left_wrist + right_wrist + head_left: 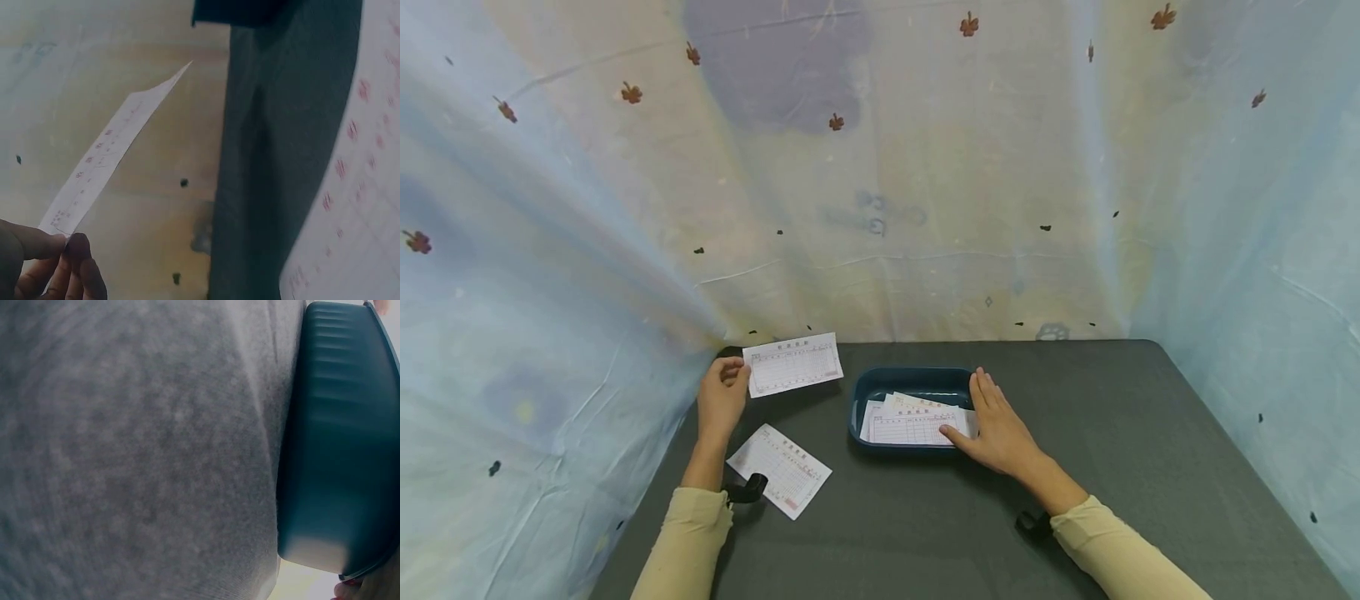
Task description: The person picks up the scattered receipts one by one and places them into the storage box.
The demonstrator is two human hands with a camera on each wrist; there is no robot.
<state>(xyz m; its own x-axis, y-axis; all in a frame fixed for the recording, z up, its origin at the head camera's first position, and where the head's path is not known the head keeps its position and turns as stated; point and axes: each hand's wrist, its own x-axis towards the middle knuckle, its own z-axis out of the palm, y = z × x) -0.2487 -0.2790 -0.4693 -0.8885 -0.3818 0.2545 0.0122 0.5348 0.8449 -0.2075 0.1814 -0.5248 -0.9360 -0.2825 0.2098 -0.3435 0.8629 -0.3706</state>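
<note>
In the head view my left hand pinches the left edge of a white printed form slip, held up above the table. The left wrist view shows the same slip between thumb and fingers, seen at a slant. My right hand lies with straight fingers along the right end of a dark blue plastic tray. Its thumb reaches over the form slips inside; whether it presses them I cannot tell. The right wrist view shows the tray's outer wall, with fingertips at the rim.
Another stack or sheet of printed forms lies on the dark grey table, beneath and beside the left wrist strap. A patterned curtain hangs behind the table and along both sides.
</note>
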